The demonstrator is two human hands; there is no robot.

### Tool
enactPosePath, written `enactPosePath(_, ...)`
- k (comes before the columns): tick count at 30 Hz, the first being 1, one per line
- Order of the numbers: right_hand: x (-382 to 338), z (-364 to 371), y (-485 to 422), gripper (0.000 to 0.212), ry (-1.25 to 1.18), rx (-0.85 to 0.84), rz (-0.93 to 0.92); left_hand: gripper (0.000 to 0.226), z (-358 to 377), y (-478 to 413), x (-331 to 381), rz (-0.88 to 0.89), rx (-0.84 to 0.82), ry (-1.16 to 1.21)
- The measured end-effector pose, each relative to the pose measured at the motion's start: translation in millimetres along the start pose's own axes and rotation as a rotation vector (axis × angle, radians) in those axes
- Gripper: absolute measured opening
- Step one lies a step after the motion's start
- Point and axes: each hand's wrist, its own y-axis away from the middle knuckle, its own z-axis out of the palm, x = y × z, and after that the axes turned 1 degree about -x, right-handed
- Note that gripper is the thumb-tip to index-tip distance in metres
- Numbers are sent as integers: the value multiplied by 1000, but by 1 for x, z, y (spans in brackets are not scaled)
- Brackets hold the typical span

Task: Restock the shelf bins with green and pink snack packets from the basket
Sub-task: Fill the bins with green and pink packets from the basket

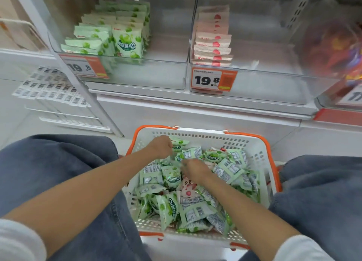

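white shelf carries a clear green-packet bin and a pink-packet bin side by side; basket sits on the floor.

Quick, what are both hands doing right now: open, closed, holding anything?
Left hand: closed on green packets.
Right hand: fingers down in the basket, blurred; cannot tell.

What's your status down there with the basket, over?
Left hand grips green packets in the basket. Right hand down in the pile, grip unclear. Path to shelf bins open.
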Motion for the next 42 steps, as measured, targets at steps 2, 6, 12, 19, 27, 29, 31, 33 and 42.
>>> enactPosePath(2,-10,-39,0,25,-421,45,69,27,-9,3,-4,-41,95,78)
enactPosePath(6,-48,-116,9,16,-1093,69,48,48,-33,22,4,64,180,459)
enactPosePath(12,-113,-189,35,28,-961,146,-160,48,-92,35,5,261,717,475)
enactPosePath(19,-195,-282,3,28,-888,511,-287,37,-208,49,1,381,1105,474)
enactPosePath(27,-226,-299,-119,35,-474,463,29,36,-246,3,-82,150,1239,203)
enactPosePath(29,-231,-292,-131,38,-412,484,85,35,-243,0,-84,143,1229,124)
enactPosePath(31,-235,-288,-137,42,-401,521,133,35,-240,-1,-84,140,1240,74)
enactPosePath(33,-236,-287,-142,39,-400,499,166,34,-240,-1,-84,138,1248,68)
enactPosePath(42,-236,-287,-140,65,-414,340,245,35,-239,-3,-87,162,1267,55)
